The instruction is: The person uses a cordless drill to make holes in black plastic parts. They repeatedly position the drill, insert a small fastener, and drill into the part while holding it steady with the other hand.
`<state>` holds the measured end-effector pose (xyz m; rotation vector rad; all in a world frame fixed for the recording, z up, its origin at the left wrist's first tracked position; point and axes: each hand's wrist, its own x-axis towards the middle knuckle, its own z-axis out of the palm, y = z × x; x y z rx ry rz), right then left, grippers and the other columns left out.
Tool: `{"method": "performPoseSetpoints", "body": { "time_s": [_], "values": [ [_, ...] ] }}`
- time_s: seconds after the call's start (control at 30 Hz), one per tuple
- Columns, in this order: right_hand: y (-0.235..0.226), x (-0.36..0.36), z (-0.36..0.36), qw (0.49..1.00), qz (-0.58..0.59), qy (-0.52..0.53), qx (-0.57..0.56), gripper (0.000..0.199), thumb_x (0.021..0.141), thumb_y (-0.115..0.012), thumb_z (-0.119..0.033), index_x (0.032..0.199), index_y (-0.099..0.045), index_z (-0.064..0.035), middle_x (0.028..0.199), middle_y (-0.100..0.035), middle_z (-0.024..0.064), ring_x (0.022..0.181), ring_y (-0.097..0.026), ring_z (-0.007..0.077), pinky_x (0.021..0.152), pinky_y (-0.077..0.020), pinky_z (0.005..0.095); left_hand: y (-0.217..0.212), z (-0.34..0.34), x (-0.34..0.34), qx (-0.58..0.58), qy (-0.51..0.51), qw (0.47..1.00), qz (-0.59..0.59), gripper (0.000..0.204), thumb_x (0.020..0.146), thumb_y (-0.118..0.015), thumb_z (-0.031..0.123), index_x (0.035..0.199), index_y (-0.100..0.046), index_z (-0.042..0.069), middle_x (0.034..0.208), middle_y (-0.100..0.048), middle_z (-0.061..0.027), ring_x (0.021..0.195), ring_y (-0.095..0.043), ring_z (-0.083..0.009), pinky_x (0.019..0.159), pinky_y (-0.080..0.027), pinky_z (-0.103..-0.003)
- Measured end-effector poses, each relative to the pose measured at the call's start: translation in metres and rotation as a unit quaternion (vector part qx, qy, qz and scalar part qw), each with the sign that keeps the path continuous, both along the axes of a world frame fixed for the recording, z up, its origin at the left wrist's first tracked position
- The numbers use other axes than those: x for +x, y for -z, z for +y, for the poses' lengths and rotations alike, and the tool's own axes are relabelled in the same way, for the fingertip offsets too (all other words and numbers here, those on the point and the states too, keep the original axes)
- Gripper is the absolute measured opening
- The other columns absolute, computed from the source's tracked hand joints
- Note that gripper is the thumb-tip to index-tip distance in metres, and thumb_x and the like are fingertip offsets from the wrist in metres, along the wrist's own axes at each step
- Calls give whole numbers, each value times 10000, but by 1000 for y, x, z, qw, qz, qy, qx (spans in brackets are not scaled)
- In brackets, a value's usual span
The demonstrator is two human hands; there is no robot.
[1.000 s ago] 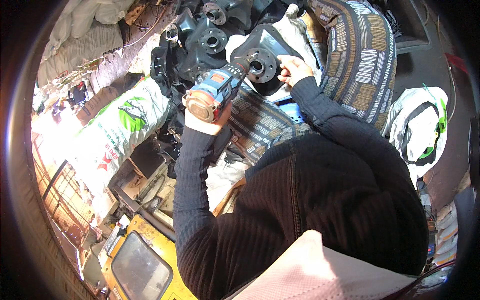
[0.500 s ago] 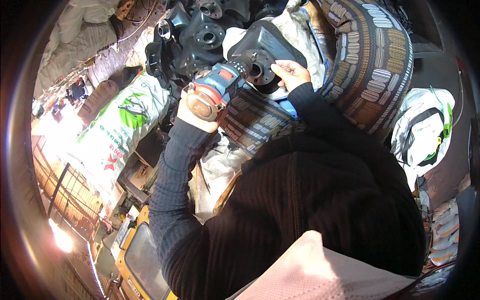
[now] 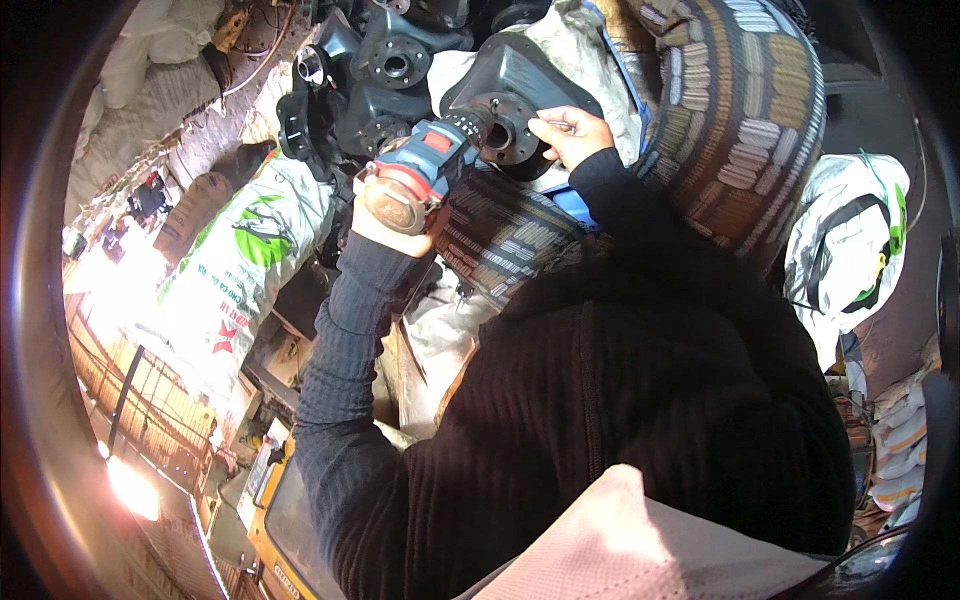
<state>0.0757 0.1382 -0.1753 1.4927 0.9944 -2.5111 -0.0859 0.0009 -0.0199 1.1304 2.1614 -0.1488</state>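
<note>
My left hand point(image 3: 388, 232) is wrapped around the grip of a blue and red cordless drill point(image 3: 428, 155). The drill's black chuck meets the left side of a round flange point(image 3: 522, 148) on a black moulded part point(image 3: 535, 72); the tip of the bit is hidden. Just right of the flange's centre hole, my right hand point(image 3: 582, 142) is closed in a pinch. A thin, light-coloured piece, perhaps a screw, shows between thumb and forefinger, too small to name surely. The black part rests on white sacking point(image 3: 610, 70).
Several similar black flanged parts point(image 3: 395, 65) are heaped at the far left of the work. A patterned round cushion point(image 3: 740, 130) curves along the right. A white and green sack point(image 3: 250, 255) lies to the left, and a white bag point(image 3: 845, 250) at the far right.
The drill and the black part sit slightly higher and further left in the picture as the view shifts. My right hand's fingers have drawn closer to the flange's hole. The left hand keeps its hold.
</note>
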Motion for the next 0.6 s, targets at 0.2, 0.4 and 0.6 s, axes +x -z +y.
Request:
{"method": "performPoseSetpoints", "body": {
  "time_s": [0.2, 0.4, 0.6],
  "values": [
    [-8, 12, 15, 999, 20, 39, -19, 225, 886, -566, -164, 1059, -624, -32, 790, -587, -12, 578, -498, 42, 534, -457, 175, -16, 3, 26, 53, -169, 984, 34, 408, 667, -754, 254, 990, -605, 54, 914, -651, -101, 833, -641, -257, 801, -493, -340],
    [-16, 24, 28, 925, 249, 107, -265, 185, 929, -404, -76, 1061, -520, -17, 1002, -616, 156, 841, -627, 202, 661, -533, 301, -49, -4, 81, 246, 172, 939, 166, 222, 701, -642, 165, 921, -621, 143, 840, -624, -67, 760, -625, -256, 678, -503, -373],
    [-26, 21, 22, 900, 264, 117, -325, 92, 929, -429, -70, 1012, -463, -50, 1165, -543, 240, 1007, -593, 314, 729, -535, 374, -52, -20, 122, 229, 53, 966, 107, 313, 710, -662, 238, 1006, -636, 140, 967, -643, -68, 896, -615, -280, 805, -478, -410]
  ]
}}
